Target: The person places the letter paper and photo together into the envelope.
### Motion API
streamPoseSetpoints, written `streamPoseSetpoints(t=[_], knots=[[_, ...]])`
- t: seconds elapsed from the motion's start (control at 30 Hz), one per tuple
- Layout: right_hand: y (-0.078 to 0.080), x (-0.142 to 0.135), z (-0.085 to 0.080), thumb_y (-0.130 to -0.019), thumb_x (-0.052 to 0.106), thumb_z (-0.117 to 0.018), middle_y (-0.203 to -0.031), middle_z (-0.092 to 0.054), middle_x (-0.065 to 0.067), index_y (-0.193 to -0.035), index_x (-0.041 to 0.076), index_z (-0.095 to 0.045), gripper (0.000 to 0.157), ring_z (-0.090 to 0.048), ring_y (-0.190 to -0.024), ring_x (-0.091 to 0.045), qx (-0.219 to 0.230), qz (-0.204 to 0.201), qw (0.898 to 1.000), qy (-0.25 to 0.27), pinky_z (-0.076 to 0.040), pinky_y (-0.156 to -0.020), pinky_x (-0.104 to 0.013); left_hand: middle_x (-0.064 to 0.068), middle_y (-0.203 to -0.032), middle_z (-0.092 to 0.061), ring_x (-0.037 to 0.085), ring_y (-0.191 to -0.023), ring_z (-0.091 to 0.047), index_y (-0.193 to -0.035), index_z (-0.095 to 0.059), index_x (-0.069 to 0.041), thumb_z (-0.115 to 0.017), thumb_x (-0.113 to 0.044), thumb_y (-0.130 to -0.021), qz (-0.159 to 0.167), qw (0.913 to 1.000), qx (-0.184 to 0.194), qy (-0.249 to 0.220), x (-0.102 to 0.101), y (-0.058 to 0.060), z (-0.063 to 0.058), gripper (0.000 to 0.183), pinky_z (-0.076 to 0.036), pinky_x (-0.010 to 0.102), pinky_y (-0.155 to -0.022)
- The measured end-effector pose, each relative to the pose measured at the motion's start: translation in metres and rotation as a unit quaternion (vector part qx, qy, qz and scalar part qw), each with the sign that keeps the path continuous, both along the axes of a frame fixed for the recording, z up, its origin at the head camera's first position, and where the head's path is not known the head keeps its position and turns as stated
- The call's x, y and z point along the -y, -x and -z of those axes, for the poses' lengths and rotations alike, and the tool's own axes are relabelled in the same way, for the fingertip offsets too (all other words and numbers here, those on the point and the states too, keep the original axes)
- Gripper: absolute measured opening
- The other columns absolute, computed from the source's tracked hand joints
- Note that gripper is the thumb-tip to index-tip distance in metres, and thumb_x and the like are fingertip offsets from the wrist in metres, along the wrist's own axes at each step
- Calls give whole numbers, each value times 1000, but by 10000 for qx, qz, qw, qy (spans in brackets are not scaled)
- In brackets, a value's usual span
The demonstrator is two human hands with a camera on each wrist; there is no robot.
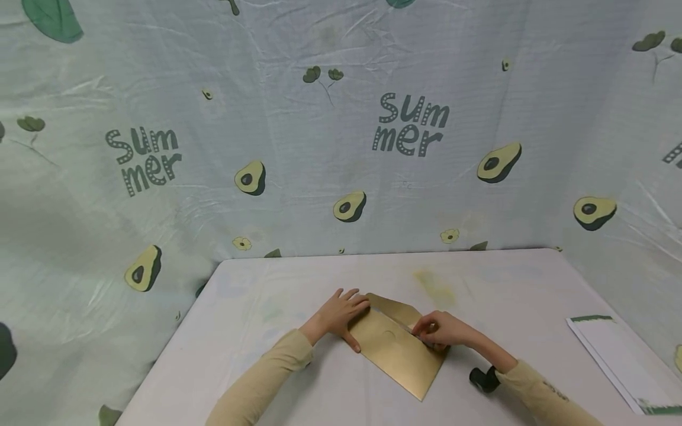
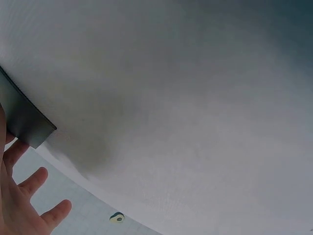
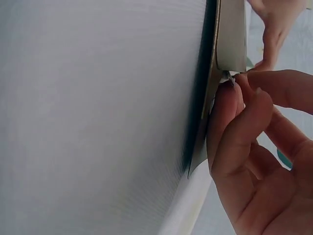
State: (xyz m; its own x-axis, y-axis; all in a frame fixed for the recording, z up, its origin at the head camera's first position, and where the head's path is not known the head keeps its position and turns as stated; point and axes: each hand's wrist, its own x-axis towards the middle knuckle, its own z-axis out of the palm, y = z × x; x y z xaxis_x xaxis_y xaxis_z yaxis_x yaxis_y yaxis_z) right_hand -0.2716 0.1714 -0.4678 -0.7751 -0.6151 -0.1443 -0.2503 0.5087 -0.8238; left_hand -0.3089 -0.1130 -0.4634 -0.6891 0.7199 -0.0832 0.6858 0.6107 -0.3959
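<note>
A gold envelope [image 1: 399, 358] lies slanted on the table, its pointed flap [image 1: 393, 306] opened away from the person. Over its left end my left hand [image 1: 337, 313] rests, thumb on the near side and fingers spread at the far edge. In the left wrist view, outstretched fingers [image 2: 33, 182] show beside the envelope's dark corner [image 2: 32, 127]. At the mouth of the envelope, toward the right, my right hand [image 1: 443, 328] pinches a thin, pale strip [image 3: 228, 77] between thumb and fingertips. The fingers hide most of that strip.
A white panel with green ends [image 1: 618, 361] lies at the table's right side. Beneath the right forearm is a small black device [image 1: 483, 380]. A pale curtain printed with avocados [image 1: 348, 207] hangs behind the white table [image 1: 298, 278].
</note>
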Motion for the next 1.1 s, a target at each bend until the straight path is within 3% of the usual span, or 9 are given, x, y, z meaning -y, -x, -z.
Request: streamPoseSetpoints(t=[0.2,0.43,0.7,0.93,1.1], knots=[[-4,1,0,-83,2,-55,-73,-59,-5,-97,-2,-64,17,-45,-50,-9,-242,37,9995,-188,-37,-45,-20,-4,-143,-32,22,-133,-29,-139,-29,-20,-51,-84,-53,32,10000,-8,47,-2,-1,2,110,-34,43,-100],[-6,1,-1,-84,5,-56,-90,-65,-11,-97,-1,-66,18,-47,-53,-5,-644,-96,9971,-385,-40,-46,-20,-5,-142,-33,21,-132,-29,-139,-29,-20,-51,-83,-53,41,10000,5,23,-2,-2,1,109,-35,43,-100],[-4,-5,1,-87,12,-55,-88,-63,-11,-105,-4,-62,24,-45,-53,-8,-55,20,10000,-9,-39,-47,-21,-4,-143,-32,22,-133,-29,-139,-29,-20,-53,-82,-53,-41,9999,122,-20,-1,-3,-1,109,-34,44,-101],[-10,-30,-3,-90,19,-53,-100,-63,-19,-113,-6,-56,34,-61,-74,-14,93,127,9993,326,-49,-54,-26,-6,-144,-31,21,-134,-28,-140,-28,-21,-52,-82,-54,-138,9997,176,37,-1,-2,-2,108,-34,44,-101],[-16,-50,-9,-90,18,-51,-98,-61,-21,-115,-8,-53,36,-62,-76,-14,148,149,9988,431,-50,-57,-28,-6,-144,-30,20,-134,-26,-140,-26,-22,-51,-83,-54,-175,9997,175,66,-1,-1,-2,109,-33,44,-102]])
